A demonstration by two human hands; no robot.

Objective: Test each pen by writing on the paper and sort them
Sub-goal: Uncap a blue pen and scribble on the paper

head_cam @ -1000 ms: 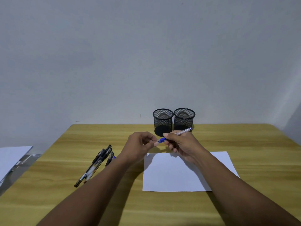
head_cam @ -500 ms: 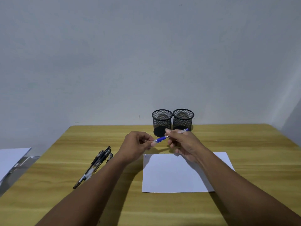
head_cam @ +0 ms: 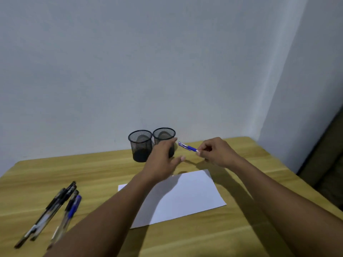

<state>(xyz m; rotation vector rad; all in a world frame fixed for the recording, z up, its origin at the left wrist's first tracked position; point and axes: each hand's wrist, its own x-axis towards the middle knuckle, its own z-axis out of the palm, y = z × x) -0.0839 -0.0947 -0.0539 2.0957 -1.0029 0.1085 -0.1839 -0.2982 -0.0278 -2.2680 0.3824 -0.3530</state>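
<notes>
At the left of the wooden table (head_cam: 92, 171) lies a loose bundle of pens (head_cam: 50, 210), mostly black and clear, pointing away from the person at a slant; on the bundle's right side is one with a blue cap (head_cam: 75, 205), touching its neighbours. Further right, near the middle, a white sheet of paper (head_cam: 187, 197) lies flat, turned a little askew; the left forearm crosses over its near left part and casts a shadow on it. Beyond the sheet, close to the wall, two black mesh cups stand upright and just beside each other: the left cup (head_cam: 140, 145) and the right cup (head_cam: 164, 134). The left hand (head_cam: 162, 158) hovers in front of the right cup, somewhat blurred, its fingers spread loose and holding nothing. To its right the blue pen (head_cam: 187, 147) is held in the air above the table, slanting up towards the right cup's rim; the right hand (head_cam: 217, 153) pinches its lower end between thumb and fingertips.
</notes>
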